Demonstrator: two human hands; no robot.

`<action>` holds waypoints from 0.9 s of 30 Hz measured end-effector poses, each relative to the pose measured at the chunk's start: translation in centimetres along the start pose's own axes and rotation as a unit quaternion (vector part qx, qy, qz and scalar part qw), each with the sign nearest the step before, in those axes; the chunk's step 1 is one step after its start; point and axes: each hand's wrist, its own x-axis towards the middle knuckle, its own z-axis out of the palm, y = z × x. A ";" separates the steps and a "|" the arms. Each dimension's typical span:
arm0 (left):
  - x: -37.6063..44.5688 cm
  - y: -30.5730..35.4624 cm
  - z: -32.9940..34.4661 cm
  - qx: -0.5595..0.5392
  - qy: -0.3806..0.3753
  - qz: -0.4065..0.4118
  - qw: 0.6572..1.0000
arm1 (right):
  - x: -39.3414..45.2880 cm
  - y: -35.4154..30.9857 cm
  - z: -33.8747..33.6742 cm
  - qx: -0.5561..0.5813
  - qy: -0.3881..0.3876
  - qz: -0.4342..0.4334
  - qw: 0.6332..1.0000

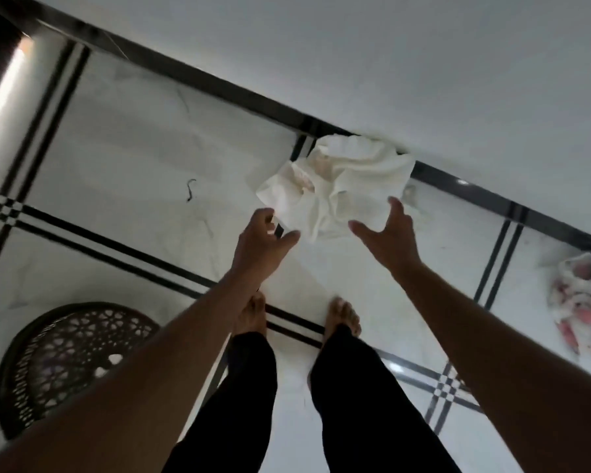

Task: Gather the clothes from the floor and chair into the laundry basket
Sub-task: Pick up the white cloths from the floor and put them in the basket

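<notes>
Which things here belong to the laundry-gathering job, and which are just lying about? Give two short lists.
Belongs to the job:
white garment by the wall
pink-and-white garment on the floor
brown laundry basket
left hand and right hand, both open

Just lying about:
small dark hook-shaped item on the tiles

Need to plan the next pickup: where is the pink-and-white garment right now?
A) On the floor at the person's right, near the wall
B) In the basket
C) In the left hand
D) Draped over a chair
A: the pink-and-white garment lies crumpled on the floor tiles by the wall base, far from the basket, and neither hand touches it.
</notes>
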 end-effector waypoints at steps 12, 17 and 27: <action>14.0 -1.0 10.5 -0.237 -0.073 -0.104 0.963 | 9.8 3.2 8.9 0.291 -0.268 -0.033 0.918; 4.6 0.8 6.2 -0.124 -0.007 -0.109 0.986 | -3.8 1.0 4.7 0.447 -0.369 0.058 0.813; -19.3 7.8 6.5 0.271 -0.180 0.114 0.939 | -30.8 10.5 -8.0 0.531 -0.075 0.274 0.799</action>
